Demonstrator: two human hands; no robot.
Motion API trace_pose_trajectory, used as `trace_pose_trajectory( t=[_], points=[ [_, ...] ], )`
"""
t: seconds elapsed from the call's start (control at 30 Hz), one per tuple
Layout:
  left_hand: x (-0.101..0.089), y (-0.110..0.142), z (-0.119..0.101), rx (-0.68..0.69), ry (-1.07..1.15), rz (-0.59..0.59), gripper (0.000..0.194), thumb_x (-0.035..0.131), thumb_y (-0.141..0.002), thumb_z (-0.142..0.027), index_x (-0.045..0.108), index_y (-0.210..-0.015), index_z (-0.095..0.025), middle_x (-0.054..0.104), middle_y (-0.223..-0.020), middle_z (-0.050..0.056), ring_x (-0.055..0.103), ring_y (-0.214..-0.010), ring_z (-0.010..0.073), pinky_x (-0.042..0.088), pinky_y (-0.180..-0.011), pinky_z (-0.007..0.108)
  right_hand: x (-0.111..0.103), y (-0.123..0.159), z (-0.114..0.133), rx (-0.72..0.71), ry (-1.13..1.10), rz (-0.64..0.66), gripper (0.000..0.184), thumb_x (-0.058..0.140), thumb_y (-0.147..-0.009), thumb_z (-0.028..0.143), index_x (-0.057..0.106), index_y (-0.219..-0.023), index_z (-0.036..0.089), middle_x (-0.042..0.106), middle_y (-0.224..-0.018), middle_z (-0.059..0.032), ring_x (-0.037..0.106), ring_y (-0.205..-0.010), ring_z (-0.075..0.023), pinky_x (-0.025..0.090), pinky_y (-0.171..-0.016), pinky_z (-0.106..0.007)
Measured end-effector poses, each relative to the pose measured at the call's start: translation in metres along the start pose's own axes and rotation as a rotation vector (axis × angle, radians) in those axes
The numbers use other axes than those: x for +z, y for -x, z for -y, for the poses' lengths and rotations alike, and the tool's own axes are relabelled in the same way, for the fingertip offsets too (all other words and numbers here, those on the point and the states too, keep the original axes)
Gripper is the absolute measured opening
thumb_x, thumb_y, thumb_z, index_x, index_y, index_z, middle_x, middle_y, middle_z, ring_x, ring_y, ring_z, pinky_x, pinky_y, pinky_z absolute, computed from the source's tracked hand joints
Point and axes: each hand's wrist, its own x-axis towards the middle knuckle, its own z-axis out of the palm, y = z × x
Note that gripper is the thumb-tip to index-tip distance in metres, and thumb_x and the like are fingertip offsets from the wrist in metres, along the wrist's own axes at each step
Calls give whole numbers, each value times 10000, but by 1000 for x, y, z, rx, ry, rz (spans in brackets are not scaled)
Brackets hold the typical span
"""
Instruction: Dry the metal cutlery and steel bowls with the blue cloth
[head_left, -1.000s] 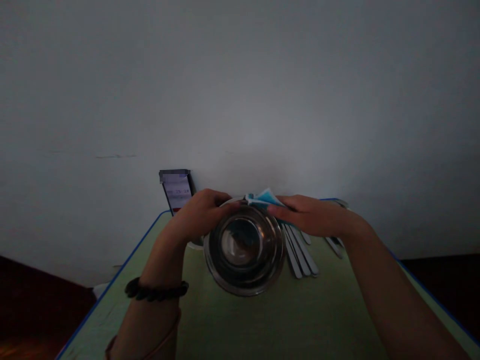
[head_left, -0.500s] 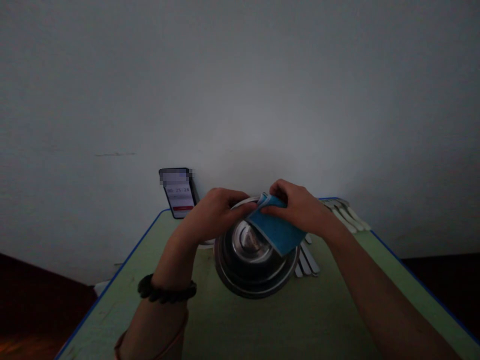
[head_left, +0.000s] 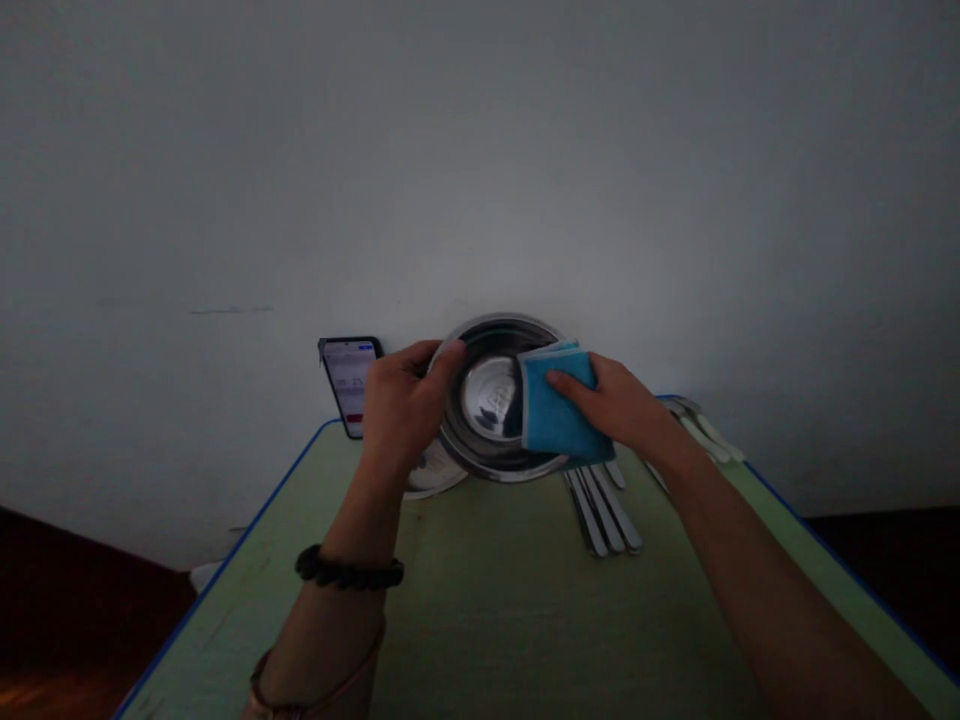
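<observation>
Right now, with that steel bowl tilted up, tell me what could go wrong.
The steel bowl might slip, since the left hand grips it by the rim; it could then knock the pale dish it partly hides. The left hand might also bump the phone propped close beside it. The blue cloth in the right hand could catch the silver handles near its lower edge.

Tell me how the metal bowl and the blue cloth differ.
The metal bowl is shiny silver; the blue cloth is matte. The bowl is round; the cloth, folded, has straight edges. Both are held: the bowl by the left hand, the cloth by the right hand.
</observation>
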Motion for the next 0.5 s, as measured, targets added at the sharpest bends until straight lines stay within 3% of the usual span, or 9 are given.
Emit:
trace_pose_trajectory(
  t=[0.07,0.1,0.23,0.37,0.43,0.5],
  points=[
    [-2,-2,3,12,-53,5,377,437,-806,-463,660,-855,-163,614,-613,-1,532,-553,127,356,-482,222,0,-1,-4,-24,-14,69,319,423,-832,442,559,-804,156,628,-810,-80,567,-721,-181,391,-616,-283],
    [-3,-3,5,29,-93,65,365,437,-806,-450,650,-857,-158,607,-605,1,528,-549,128,356,-487,225,-1,-2,-6,-35,8,78,315,412,-840,427,561,-787,156,624,-794,-76,565,-714,-180,392,-620,-286],
    [-1,-4,12,114,-204,448,303,433,-797,-378,625,-798,-143,622,-656,29,543,-590,140,380,-534,238,-6,0,-5,-111,220,35,292,426,-843,405,559,-802,149,595,-828,-95,550,-761,-196,396,-681,-309],
    [7,0,13,163,-159,700,315,375,-821,-360,622,-803,-166,657,-743,34,578,-674,156,409,-597,246,-7,4,9,-283,244,168,220,469,-837,354,589,-848,170,587,-895,-87,544,-831,-188,403,-756,-304],
    [7,2,10,161,-151,790,327,367,-824,-359,635,-795,-172,665,-728,28,583,-669,160,413,-601,249,-7,6,16,-328,198,168,188,508,-819,313,606,-910,182,595,-918,-76,548,-857,-183,403,-787,-303],
    [5,2,7,152,-141,809,315,379,-821,-345,639,-798,-168,673,-742,32,590,-678,163,420,-608,249,-6,7,19,-331,135,98,238,551,-792,296,599,-997,185,603,-967,-72,550,-897,-184,399,-821,-304]
  ],
)
